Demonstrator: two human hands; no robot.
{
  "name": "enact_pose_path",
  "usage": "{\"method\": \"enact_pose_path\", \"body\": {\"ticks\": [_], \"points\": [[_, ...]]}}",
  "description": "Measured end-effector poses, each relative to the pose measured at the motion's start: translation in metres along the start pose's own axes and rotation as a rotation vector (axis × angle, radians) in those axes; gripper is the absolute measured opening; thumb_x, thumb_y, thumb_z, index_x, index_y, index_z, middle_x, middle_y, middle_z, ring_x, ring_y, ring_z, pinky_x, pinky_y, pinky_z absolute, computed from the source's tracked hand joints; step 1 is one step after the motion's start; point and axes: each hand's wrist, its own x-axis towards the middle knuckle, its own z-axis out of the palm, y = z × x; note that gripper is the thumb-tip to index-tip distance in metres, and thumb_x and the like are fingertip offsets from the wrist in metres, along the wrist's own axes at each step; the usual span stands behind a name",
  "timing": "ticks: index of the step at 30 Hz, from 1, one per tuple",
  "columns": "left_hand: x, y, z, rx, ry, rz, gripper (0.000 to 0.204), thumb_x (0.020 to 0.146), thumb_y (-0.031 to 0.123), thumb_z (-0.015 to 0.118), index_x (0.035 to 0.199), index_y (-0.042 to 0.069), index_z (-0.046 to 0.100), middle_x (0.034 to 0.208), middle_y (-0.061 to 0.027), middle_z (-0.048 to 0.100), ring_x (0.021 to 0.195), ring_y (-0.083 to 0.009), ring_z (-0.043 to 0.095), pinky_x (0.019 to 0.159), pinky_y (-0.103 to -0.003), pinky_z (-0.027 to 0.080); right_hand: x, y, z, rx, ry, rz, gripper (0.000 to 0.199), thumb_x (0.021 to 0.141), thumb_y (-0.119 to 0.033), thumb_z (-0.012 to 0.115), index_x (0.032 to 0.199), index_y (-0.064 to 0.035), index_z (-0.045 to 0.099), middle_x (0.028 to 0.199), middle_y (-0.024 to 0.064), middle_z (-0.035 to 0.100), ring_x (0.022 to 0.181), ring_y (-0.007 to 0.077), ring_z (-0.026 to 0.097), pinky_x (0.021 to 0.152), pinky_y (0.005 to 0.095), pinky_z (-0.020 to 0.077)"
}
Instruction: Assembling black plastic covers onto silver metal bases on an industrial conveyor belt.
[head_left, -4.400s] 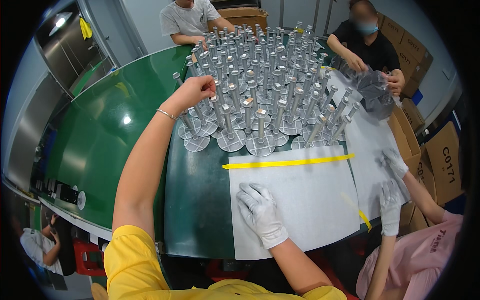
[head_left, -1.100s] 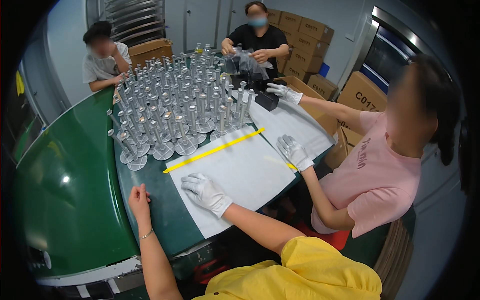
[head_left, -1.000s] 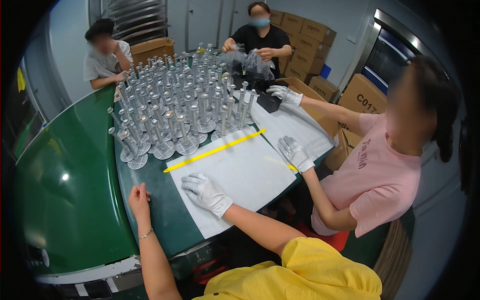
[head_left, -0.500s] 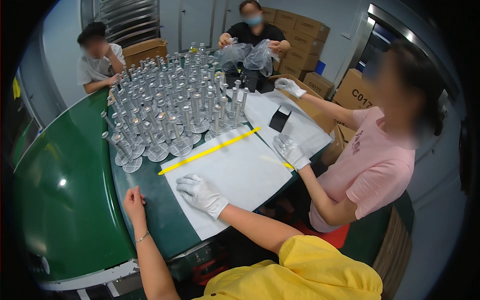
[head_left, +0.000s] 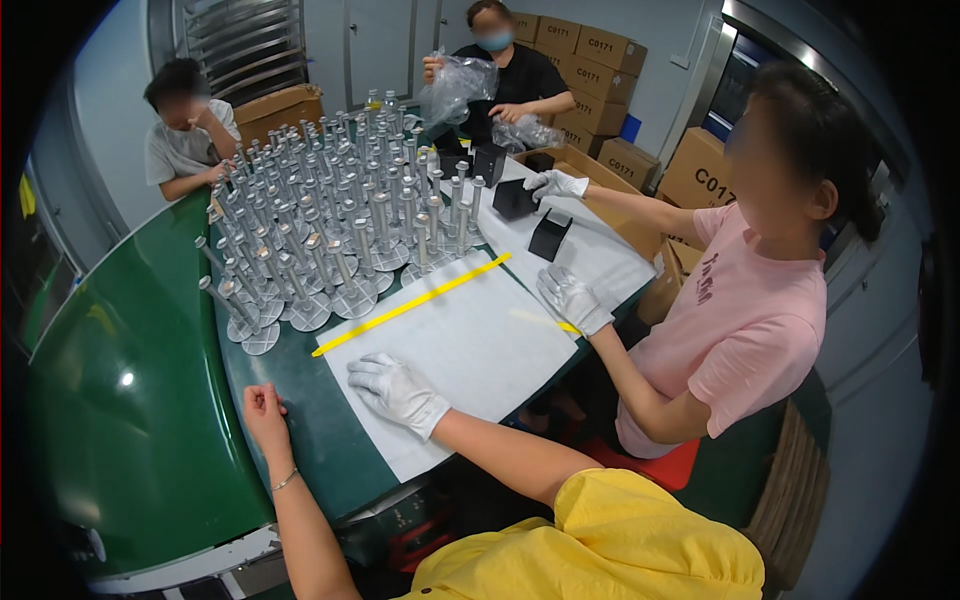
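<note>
My left hand is bare and rests at the left edge of the green table with its fingers curled in; nothing shows in it. A white glove covers my right hand, which lies flat, fingers outstretched, on the white sheet. Along the far side of that sheet runs a strip of yellow tape. Beyond the tape stand many grey stems on round ribbed bases, crowded together and apart from both my hands.
To my right, a co-worker's gloved hand lies on the paper near a black bracket-like part; their other glove touches another black part. Across the table, another person holds clear plastic bags. Cartons are stacked behind.
The co-worker on the right has brought a second black part onto the paper. The far person's hands have moved apart, one bag lowered. My hands stay in place.
</note>
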Motion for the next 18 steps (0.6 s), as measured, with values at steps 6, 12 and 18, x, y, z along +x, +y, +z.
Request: {"method": "enact_pose_path", "body": {"ticks": [6, 12, 18], "points": [[0.002, -0.006, -0.003, 0.04, -0.002, 0.007, 0.018, 0.103, 0.016, 0.065, 0.091, 0.008, 0.054, 0.074, 0.0011, 0.057, 0.059, -0.0046, 0.048, 0.054, -0.019, 0.039, 0.001, -0.002, -0.001, 0.008, 0.024, -0.02, 0.017, 0.085, -0.011, 0.072, 0.101, -0.0073, 0.074, 0.119, 0.0092, 0.072, 0.112, 0.0315, 0.063, 0.097, 0.0415, 0.0533], [0.004, -0.009, 0.009, 0.008, -0.033, -0.004, 0.013, 0.102, 0.013, 0.064, 0.094, 0.007, 0.055, 0.078, 0.0009, 0.058, 0.062, -0.0046, 0.05, 0.053, -0.019, 0.039, -0.002, 0.006, -0.01, 0.0, 0.049, -0.025, 0.018, 0.083, -0.008, 0.074, 0.101, -0.0068, 0.074, 0.118, 0.0103, 0.072, 0.11, 0.0318, 0.064, 0.095, 0.0417, 0.0543], [0.004, 0.01, -0.035, 0.14, 0.079, -0.016, 0.009, 0.101, 0.014, 0.064, 0.096, 0.009, 0.058, 0.08, 0.0014, 0.057, 0.067, -0.0058, 0.052, 0.056, -0.02, 0.041, 0.013, -0.009, 0.027, 0.055, -0.011, -0.088, 0.024, 0.082, -0.006, 0.072, 0.106, -0.0084, 0.074, 0.121, 0.0108, 0.071, 0.114, 0.0307, 0.064, 0.101, 0.0421, 0.052]]}}
